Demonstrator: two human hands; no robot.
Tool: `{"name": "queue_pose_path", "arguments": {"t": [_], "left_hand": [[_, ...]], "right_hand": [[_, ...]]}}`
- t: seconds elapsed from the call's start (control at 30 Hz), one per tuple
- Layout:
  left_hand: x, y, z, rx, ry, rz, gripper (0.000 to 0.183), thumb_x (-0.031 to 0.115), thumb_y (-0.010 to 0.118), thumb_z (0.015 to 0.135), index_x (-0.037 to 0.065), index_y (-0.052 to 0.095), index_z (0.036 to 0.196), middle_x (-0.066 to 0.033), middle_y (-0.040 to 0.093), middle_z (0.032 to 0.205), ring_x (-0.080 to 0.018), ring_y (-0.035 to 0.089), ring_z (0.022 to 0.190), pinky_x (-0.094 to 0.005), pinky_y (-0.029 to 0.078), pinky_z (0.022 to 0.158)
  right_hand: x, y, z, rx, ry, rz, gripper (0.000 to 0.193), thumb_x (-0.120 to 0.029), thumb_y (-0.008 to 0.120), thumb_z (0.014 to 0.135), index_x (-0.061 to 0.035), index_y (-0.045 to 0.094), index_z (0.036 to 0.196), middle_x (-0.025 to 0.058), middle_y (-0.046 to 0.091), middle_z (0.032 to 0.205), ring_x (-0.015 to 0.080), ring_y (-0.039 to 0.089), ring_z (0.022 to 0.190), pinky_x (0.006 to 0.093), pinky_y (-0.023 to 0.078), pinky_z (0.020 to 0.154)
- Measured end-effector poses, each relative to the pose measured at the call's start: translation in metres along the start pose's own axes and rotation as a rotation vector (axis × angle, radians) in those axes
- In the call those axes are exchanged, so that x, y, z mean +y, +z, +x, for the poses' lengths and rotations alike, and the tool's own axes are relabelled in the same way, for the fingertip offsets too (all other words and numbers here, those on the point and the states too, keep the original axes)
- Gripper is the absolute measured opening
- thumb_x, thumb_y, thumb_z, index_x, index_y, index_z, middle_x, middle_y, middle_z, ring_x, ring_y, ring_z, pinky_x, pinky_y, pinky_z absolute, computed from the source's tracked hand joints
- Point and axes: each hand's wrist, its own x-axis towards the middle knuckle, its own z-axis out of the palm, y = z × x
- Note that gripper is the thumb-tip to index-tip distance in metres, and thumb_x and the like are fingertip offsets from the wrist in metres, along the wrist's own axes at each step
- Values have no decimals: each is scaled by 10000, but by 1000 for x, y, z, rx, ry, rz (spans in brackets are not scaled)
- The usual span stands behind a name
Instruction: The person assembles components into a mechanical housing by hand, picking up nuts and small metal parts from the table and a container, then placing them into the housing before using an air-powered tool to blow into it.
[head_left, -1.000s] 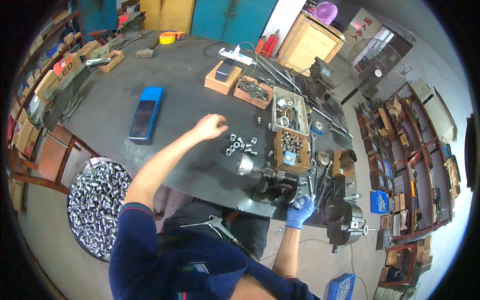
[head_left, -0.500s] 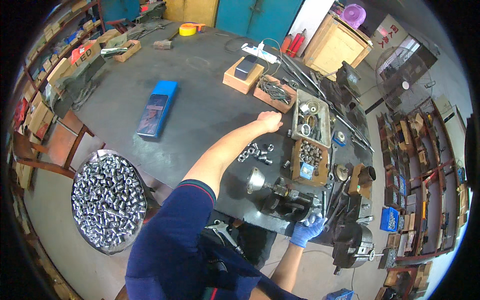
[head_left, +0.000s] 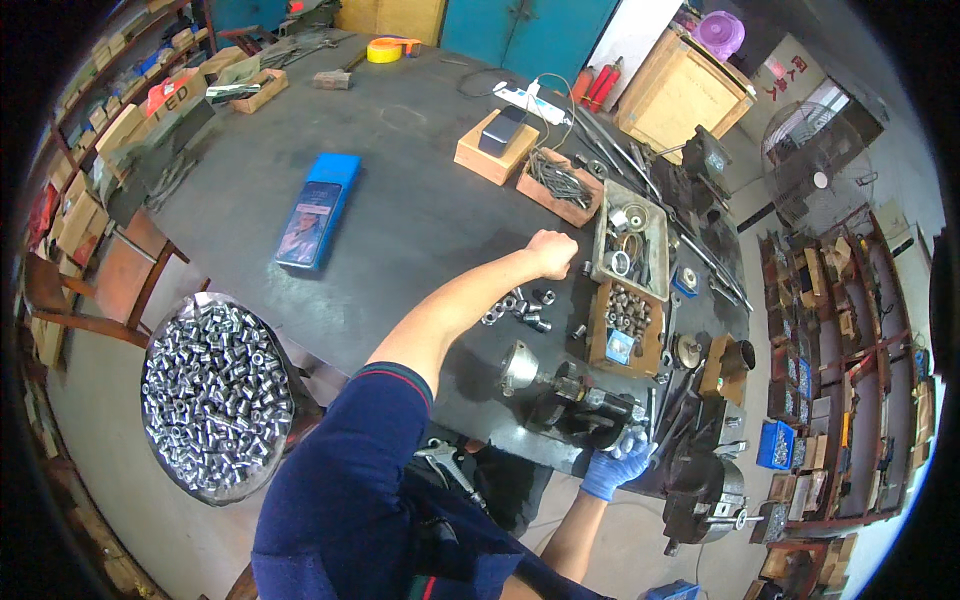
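Observation:
Bare and closed in a fist, my left hand (head_left: 553,254) is on or just above the dark table beside the grey metal tray (head_left: 601,268). Whether it holds anything is hidden. Below it lie several loose silver threaded fittings (head_left: 537,323), partly behind my forearm. In a blue glove, my right hand (head_left: 618,466) is closed at the near end of a dark bench-mounted fixture (head_left: 590,413). Its curled fingers cover whatever they grip. A round silver head (head_left: 519,367) forms the fixture's left end. A cardboard box (head_left: 597,347) of fittings stands just beyond the fixture.
At lower left stands a large round container (head_left: 152,440) heaped with silver fittings. A blue-cased phone (head_left: 312,225) lies on the table (head_left: 400,190). Past the tray are a box of pins (head_left: 560,178) and long rods (head_left: 714,270). A dark vise (head_left: 705,495) sits at the right edge.
The whole view has shifted slightly. My left fist stays closed beside the tray, and my gloved right hand keeps its place at the fixture's near end.

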Motion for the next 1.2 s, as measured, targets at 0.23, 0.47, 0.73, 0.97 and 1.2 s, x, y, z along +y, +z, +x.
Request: {"name": "queue_pose_path", "arguments": {"t": [0.23,0.47,0.73,0.97,1.2], "left_hand": [[-17,-80,-109,46,-145,-1148,186,65,565,744,-52,545,887,-98,603,694,-134,576,538,-260,470,505],[5,-129,-262,130,-183,-1437,233,123,581,834,-75,575,956,-148,616,765,-190,623,634,-288,494,632],[54,-115,-261,187,-82,-1543,194,76,567,842,-89,569,945,-121,602,736,-187,605,591,-275,497,573],[53,-105,-249,103,-31,-1525,161,-15,570,811,-90,581,954,-109,622,758,-149,611,610,-251,486,606],[47,-111,-247,10,24,-1462,210,-75,585,760,-84,575,970,-108,622,836,-158,622,729,-267,500,698]], "right_hand": [[-5,16,0,258,16,-49,390,-425,454,894,-87,565,734,8,459,507,81,315,322,201,239,277],[-12,29,-12,67,-17,-217,389,-412,410,917,-98,550,735,-30,434,509,61,315,353,198,243,307],[-13,27,-14,111,-25,-227,338,-413,521,871,-101,528,742,-2,480,514,69,377,367,197,261,307],[-15,34,-18,173,-42,-260,366,-410,497,881,-75,538,739,-8,453,509,74,365,366,190,260,317],[-48,70,-26,-34,33,-395,454,-449,457,889,-47,563,707,-2,444,472,83,374,347,207,279,292]]}}
